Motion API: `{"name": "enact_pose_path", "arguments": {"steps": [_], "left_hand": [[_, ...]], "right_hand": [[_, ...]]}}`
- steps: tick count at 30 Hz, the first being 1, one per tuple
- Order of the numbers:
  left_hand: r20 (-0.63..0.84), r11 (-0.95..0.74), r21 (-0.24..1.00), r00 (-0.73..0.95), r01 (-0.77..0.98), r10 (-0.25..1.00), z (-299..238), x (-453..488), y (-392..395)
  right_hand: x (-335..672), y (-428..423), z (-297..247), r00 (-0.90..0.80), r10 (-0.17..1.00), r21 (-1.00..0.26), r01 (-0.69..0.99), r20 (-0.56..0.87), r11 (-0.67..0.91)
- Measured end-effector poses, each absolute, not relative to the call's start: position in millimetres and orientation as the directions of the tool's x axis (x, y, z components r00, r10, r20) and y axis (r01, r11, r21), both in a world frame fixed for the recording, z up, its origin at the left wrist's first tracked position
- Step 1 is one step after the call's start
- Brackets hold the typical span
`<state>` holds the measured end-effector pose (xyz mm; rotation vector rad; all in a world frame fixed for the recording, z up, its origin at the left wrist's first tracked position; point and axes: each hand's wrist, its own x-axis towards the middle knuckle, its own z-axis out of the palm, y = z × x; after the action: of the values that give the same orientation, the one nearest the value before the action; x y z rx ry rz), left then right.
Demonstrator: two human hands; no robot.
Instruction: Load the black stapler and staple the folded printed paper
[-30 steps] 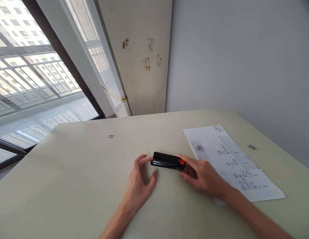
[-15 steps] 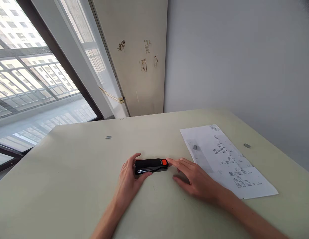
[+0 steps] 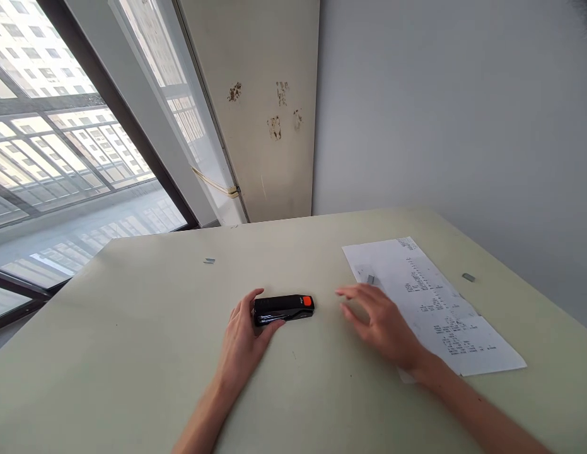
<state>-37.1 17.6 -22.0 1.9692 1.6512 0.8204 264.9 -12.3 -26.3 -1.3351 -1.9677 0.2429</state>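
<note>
A black stapler (image 3: pixel 284 308) with an orange end lies on the pale green table (image 3: pixel 132 328). My left hand (image 3: pixel 243 337) grips its left end between thumb and fingers. My right hand (image 3: pixel 381 321) hovers to the right of the stapler, apart from it, its fingers stretched out and holding nothing. It reaches over the left edge of a printed sheet of paper (image 3: pixel 435 302). A small strip of staples (image 3: pixel 370 279) lies on that paper just beyond my fingertips.
Another staple strip (image 3: pixel 209 260) lies on the table's far left part, and one more (image 3: pixel 468 277) right of the paper. A grey wall stands behind the table, with a large window and a stained panel at the left.
My left hand closed on the stapler's left end and drew it leftwards. My right hand let go of the orange end and moved right towards the paper.
</note>
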Motion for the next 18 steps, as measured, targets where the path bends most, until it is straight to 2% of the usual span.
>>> {"name": "enact_pose_path", "arguments": {"steps": [3,7,18], "left_hand": [[0.165,-0.196,0.661,0.115,0.724,0.98,-22,-37,16],[0.19,-0.218,0.649,0.122,0.729,0.974,-21,-37,16],[0.198,-0.236,0.637,0.14,0.734,0.97,-22,-37,16]], "right_hand": [[287,-1,-36,0.042,0.829,-0.458,0.849,0.558,0.265],[312,11,-47,0.132,0.835,-0.398,0.911,0.534,0.111],[315,13,-48,0.178,0.849,-0.448,0.891,0.497,0.076]]}}
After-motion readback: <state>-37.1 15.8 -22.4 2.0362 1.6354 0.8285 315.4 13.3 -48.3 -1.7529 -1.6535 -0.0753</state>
